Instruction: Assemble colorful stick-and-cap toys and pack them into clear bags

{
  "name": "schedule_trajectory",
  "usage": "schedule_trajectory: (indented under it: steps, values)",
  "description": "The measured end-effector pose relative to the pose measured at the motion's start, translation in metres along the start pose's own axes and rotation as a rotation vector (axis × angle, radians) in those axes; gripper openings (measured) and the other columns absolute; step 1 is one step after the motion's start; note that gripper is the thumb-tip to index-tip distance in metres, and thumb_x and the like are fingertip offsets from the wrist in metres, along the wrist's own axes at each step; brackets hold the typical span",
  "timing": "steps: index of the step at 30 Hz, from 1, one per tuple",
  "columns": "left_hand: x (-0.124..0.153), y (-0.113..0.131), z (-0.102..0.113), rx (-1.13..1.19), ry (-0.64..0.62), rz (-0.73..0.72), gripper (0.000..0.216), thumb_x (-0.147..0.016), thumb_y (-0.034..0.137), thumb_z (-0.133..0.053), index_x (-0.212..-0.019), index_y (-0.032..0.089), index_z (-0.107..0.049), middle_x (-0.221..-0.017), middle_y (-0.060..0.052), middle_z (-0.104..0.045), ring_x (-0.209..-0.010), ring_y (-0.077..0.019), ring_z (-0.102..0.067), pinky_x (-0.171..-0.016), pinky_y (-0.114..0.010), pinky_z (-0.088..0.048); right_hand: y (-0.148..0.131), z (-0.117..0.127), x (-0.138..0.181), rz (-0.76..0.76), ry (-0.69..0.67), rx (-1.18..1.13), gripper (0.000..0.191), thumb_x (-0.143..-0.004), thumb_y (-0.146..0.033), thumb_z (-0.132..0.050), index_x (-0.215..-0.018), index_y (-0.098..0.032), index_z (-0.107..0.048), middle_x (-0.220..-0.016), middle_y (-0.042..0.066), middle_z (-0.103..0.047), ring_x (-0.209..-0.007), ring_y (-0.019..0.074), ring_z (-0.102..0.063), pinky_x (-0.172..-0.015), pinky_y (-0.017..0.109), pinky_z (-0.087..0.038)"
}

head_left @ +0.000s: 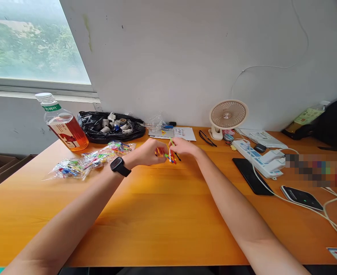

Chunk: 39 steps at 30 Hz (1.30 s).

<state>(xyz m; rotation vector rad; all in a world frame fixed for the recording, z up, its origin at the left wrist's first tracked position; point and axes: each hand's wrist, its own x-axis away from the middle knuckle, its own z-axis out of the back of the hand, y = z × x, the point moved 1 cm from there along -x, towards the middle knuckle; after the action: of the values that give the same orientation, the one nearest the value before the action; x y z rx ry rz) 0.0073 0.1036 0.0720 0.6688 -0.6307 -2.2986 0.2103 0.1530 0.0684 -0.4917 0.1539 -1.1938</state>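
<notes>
Above the middle of the table, my left hand, with a black watch on its wrist, curls around a bunch of small colourful plastic pieces. White, black, red, yellow and blue thin ends stick out between the two hands. My right hand comes in from the other side, fingers pinched on a thin light-green plastic piece. The fingers partly hide the pieces, so their exact kind cannot be made out. Left of my hands lie clear plastic bags of similar colourful pieces.
A tea bottle and a black bag with grey rolls stand at the back left. A small fan is by the wall. To the right are a power strip, a black flat object, a phone and loose cables.
</notes>
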Motion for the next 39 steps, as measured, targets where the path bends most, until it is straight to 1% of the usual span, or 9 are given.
schedule_trajectory:
  steps: [2,6,10,14,18,22,24,28,39]
  values:
    - [0.000,0.000,-0.009,-0.079,-0.087,-0.014,0.011,-0.074,0.020,-0.074,-0.085,0.018,-0.076,-0.082,-0.003,-0.075,-0.073,-0.0174,-0.067,-0.066,-0.026,-0.048,0.004,-0.003,-0.002,-0.024,-0.049,0.027,0.003,-0.088,-0.018,-0.067,-0.090,-0.016,-0.068,-0.081,0.003,-0.068,-0.070,0.0160,-0.058,-0.060,0.026,-0.035]
    - [0.001,-0.006,-0.013,-0.145,-0.249,0.016,0.016,-0.074,0.018,-0.078,-0.089,0.021,-0.075,-0.087,-0.002,-0.075,-0.078,-0.0184,-0.067,-0.065,-0.026,-0.044,0.008,-0.007,-0.004,-0.057,-0.049,0.054,0.025,-0.092,-0.034,-0.073,-0.109,-0.016,-0.069,-0.097,0.009,-0.075,-0.080,0.0200,-0.065,-0.064,0.026,-0.040]
    - [0.003,-0.014,0.005,-0.198,-0.248,-0.017,0.026,-0.072,0.025,-0.086,-0.096,0.022,-0.076,-0.099,-0.004,-0.075,-0.091,-0.0215,-0.066,-0.077,-0.028,-0.047,0.011,-0.009,-0.002,-0.091,0.046,0.112,0.050,-0.092,-0.054,-0.074,-0.123,-0.016,-0.066,-0.130,0.019,-0.069,-0.108,0.0300,-0.068,-0.074,0.028,-0.046]
    - [0.008,-0.029,0.025,-0.209,-0.208,0.019,0.060,-0.071,0.044,-0.090,-0.125,0.022,-0.072,-0.121,-0.009,-0.072,-0.111,-0.0270,-0.066,-0.095,-0.032,-0.049,0.008,-0.013,0.001,-0.088,0.053,0.157,0.059,-0.091,-0.058,-0.074,-0.129,-0.015,-0.063,-0.144,0.022,-0.060,-0.119,0.0340,-0.066,-0.082,0.031,-0.050]
    - [0.017,-0.054,0.035,-0.240,-0.258,0.195,0.093,-0.060,0.046,-0.095,-0.143,0.021,-0.062,-0.143,-0.014,-0.066,-0.128,-0.0333,-0.063,-0.105,-0.035,-0.048,-0.006,-0.011,0.004,0.145,0.053,0.077,0.048,-0.095,-0.043,-0.074,-0.133,-0.015,-0.064,-0.139,0.019,-0.064,-0.127,0.0304,-0.062,-0.098,0.033,-0.049]
    - [0.020,-0.071,0.035,-0.183,-0.263,0.260,0.082,-0.060,0.048,-0.094,-0.133,0.020,-0.070,-0.125,-0.012,-0.075,-0.109,-0.0294,-0.072,-0.086,-0.029,-0.055,-0.016,-0.014,0.006,0.317,-0.121,-0.045,0.075,-0.077,-0.048,-0.090,-0.141,-0.020,-0.063,-0.139,0.013,-0.066,-0.119,0.0274,-0.066,-0.093,0.032,-0.052]
    - [0.019,-0.074,0.034,-0.134,-0.257,0.246,0.071,-0.062,0.047,-0.092,-0.126,0.021,-0.073,-0.117,-0.010,-0.077,-0.097,-0.0257,-0.074,-0.076,-0.026,-0.055,-0.017,-0.019,0.005,0.366,-0.171,-0.084,0.082,-0.069,-0.042,-0.096,-0.141,-0.023,-0.064,-0.137,0.010,-0.067,-0.108,0.0247,-0.069,-0.086,0.030,-0.054]
    - [0.018,-0.073,0.030,-0.049,-0.246,0.235,0.064,-0.062,0.045,-0.093,-0.119,0.021,-0.075,-0.106,-0.008,-0.079,-0.089,-0.0238,-0.076,-0.070,-0.024,-0.055,-0.017,-0.031,0.001,0.387,-0.184,-0.195,0.067,-0.070,-0.029,-0.094,-0.132,-0.023,-0.068,-0.127,0.007,-0.068,-0.089,0.0180,-0.070,-0.076,0.028,-0.054]
    - [0.018,-0.070,0.029,0.041,-0.262,0.303,0.062,-0.064,0.035,-0.090,-0.122,0.019,-0.073,-0.098,-0.008,-0.082,-0.090,-0.0244,-0.078,-0.073,-0.025,-0.057,-0.020,-0.044,-0.005,0.332,-0.145,-0.370,0.053,-0.070,-0.022,-0.093,-0.116,-0.019,-0.068,-0.116,0.006,-0.068,-0.088,0.0181,-0.074,-0.073,0.026,-0.059]
